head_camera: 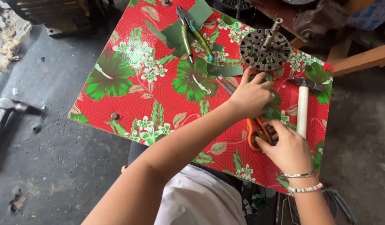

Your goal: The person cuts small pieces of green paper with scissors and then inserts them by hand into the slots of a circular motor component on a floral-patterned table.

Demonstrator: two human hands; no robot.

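A small table covered with red oilcloth printed with green leaves and white flowers fills the middle of the view, standing on a dark grey concrete floor.

The left hand lies near the table's centre-right, fingers curled down onto a small dark green strip of paper-like sheet at its 5 o'clock; it appears to pinch the strip, though the fingertips hide the contact. The right hand, with a silver bangle and a beaded bracelet at the wrist, grasps the orange-handled scissors, fingers through or around the loops; the blades are hidden under the left hand.

At 1 o'clock from the left hand, just beyond its fingertips, stands a round dark metal motor core with slots and a steel shaft. At 3 o'clock from that hand lies a hammer with a pale wooden handle and dark steel head, its handle running close alongside the right hand's fingers. At 11 o'clock lie pliers with green-yellow grips, resting on cut pieces of dark green sheet spread toward the table's far edge. A thin metal tool lies just beside the left hand at 9 o'clock.

On the floor at the far left lies a second hammer with a steel head, well apart from the table.
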